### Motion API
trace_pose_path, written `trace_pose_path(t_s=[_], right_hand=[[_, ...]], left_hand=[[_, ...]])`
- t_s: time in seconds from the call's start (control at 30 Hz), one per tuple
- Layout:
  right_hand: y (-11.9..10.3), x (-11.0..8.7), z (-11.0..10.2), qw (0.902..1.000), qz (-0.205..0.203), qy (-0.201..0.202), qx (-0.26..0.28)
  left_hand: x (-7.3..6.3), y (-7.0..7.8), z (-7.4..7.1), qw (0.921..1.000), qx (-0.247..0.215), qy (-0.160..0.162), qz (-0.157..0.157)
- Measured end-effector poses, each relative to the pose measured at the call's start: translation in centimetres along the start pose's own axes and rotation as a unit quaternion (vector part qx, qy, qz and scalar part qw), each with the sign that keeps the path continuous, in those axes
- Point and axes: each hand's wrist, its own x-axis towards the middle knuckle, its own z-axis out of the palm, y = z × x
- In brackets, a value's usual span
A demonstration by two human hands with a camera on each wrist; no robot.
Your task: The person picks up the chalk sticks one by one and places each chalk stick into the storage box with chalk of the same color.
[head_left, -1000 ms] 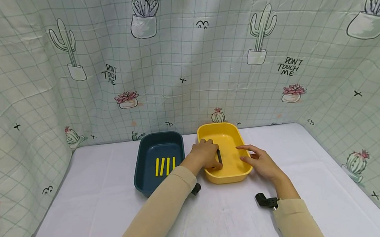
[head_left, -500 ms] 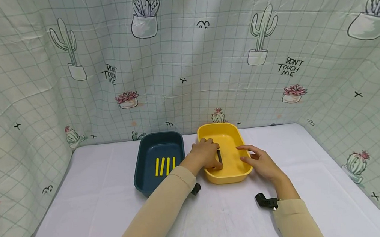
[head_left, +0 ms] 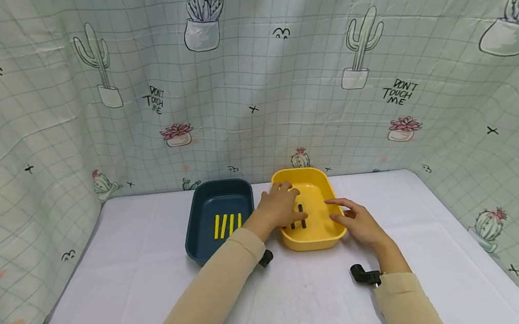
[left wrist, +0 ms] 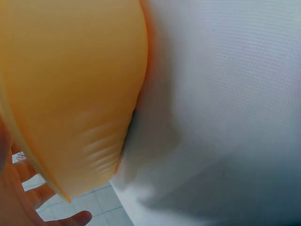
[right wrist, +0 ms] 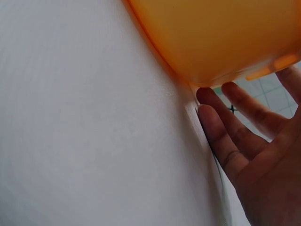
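Note:
My left hand [head_left: 280, 207] reaches over the left rim of the yellow tray [head_left: 323, 239], fingers spread and thumb apart, holding nothing. Under the thumb, a short black stick [head_left: 302, 223] lies on the tray floor. A second black stick [head_left: 293, 226] lies left of it, partly covered by the hand. In the left wrist view the left hand [left wrist: 23, 197] shows beyond the tray's rim. My right hand [head_left: 360, 225] is at the tray's right rim, thumb and forefinger over the edge. The right wrist view shows relaxed fingers of the right hand [right wrist: 258, 146] beside the tray's outer wall.
To the left stands a dark blue tray [head_left: 193, 240] with several yellow sticks [head_left: 224, 226] lying side by side. My left forearm crosses in front of its near right corner. Both trays stand on a white-covered table [head_left: 299, 302], with a patterned curtain [head_left: 252, 80] behind.
The left hand's fingers have opened from around the black sticks and the hand has shifted slightly up and back, baring more of the two sticks. The right hand has stayed in place.

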Motion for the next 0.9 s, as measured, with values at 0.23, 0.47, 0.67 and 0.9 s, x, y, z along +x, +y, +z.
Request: trace_pose_path(t_s=[0.23,0.47,0.67,0.9], right_hand=[[0.1,-0.1,-0.6,0.9999,0.01,0.013,-0.003],[-0.2,-0.2,-1.1,0.9993,0.004,0.035,0.015],[-0.6,0.1,-1.7,0.9979,-0.036,0.053,0.009],[-1.9,0.4,-2.4,0.9934,-0.076,0.07,-0.05]], left_hand=[[-0.4,0.3,-0.9,1.0,-0.003,0.0,0.0],[-1.4,0.0,-1.9,0.9999,-0.007,0.007,-0.007],[-2.4,-0.8,-2.5,0.9994,-0.03,0.017,-0.008],[-3.7,-2.5,-3.4,0.9985,-0.032,0.044,0.004]])
